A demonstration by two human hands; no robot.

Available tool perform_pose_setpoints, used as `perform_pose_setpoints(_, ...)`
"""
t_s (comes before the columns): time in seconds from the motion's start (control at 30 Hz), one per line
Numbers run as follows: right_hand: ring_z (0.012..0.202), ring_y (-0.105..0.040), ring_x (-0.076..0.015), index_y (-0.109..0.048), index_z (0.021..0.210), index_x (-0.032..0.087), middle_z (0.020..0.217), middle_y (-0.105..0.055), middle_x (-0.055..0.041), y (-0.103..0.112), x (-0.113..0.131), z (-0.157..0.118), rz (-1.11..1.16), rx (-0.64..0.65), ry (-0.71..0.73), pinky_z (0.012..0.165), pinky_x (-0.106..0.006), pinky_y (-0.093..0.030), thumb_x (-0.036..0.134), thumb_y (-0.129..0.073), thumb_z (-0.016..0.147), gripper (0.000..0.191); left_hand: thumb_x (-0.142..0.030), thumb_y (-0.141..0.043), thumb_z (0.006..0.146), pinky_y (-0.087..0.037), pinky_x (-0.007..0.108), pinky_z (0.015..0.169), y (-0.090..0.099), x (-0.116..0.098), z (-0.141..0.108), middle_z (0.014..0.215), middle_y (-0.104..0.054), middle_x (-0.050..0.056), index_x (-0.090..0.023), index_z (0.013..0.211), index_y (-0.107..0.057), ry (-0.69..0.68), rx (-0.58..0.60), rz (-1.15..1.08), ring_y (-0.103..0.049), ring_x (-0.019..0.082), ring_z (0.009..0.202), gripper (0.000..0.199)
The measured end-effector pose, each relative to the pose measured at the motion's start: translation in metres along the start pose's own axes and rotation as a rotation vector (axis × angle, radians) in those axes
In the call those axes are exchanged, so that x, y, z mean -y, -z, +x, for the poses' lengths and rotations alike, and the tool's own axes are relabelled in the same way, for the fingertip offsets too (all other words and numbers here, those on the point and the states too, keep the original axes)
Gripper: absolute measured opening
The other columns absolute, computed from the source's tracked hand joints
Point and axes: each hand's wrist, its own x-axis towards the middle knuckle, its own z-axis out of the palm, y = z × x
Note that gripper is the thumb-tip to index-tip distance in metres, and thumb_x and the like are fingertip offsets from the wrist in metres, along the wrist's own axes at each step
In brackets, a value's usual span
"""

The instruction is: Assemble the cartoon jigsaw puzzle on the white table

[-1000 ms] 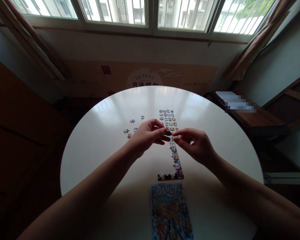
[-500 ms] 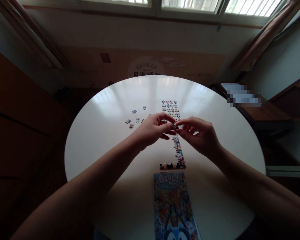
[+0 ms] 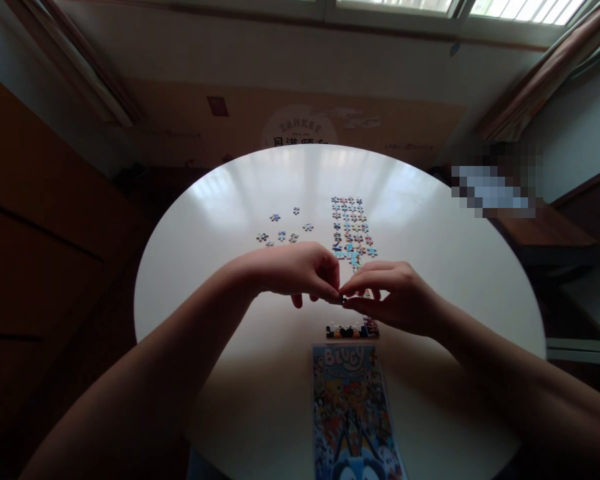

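Since it's super tiny, presumably, the dark jigsaw piece [image 3: 343, 300] is pinched in the fingertips of the bare left hand [image 3: 300, 269] and bare right hand [image 3: 405, 300], over the glossy round white table [image 3: 195, 253].

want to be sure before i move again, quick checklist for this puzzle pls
1. Piece at fingertips of left hand and right hand: ok
2. Its print readable: cannot tell, too small and dark
3. Joined strip fully visible: not ok, right hand covers part
4. Loose pieces on table: ok
5. Bluey picture uncovered by hands: ok
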Motion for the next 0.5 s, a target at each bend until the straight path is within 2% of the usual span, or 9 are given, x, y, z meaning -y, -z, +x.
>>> perform_pose_setpoints(0.2,0.070,-0.065,-0.0122,-0.076,0.097,0.022,0.084,-0.074,-0.0033,0.004,-0.003,-0.003,-0.026,0.190,0.081,0.063,-0.026,-0.050,0.026,-0.070,0.091,0.010,-0.026,-0.075,0.070,-0.049,0.022,0.049,-0.001,0.002,-0.003,0.069,-0.070,0.000,-0.019,0.079,-0.063,0.068,0.112,0.089,-0.067,0.017,0.063,0.017)
perform_pose_setpoints(0.37,0.076,-0.066,-0.0123,-0.076,0.096,0.027,0.086,-0.074,0.0000,0.009,0.005,-0.002,-0.105,0.408,0.130,0.068,-0.026,-0.047,0.022,-0.067,0.092,0.012,-0.021,-0.071,0.072,-0.048,0.024,0.046,0.000,0.007,-0.001,0.066,-0.070,0.001,-0.021,0.074,-0.059,0.081,0.222,0.176,-0.070,0.020,0.064,0.012)
perform_pose_setpoints(0.5,0.081,-0.065,-0.0139,-0.076,0.097,0.027,0.089,-0.075,0.0006,0.007,0.010,-0.002,-0.177,0.425,0.158,0.070,-0.027,-0.045,0.018,-0.062,0.094,0.017,-0.021,-0.069,0.074,-0.049,0.025,0.047,-0.002,0.007,0.002,0.068,-0.071,0.001,-0.022,0.073,-0.059,0.067,0.245,0.214,-0.070,0.021,0.065,0.010)
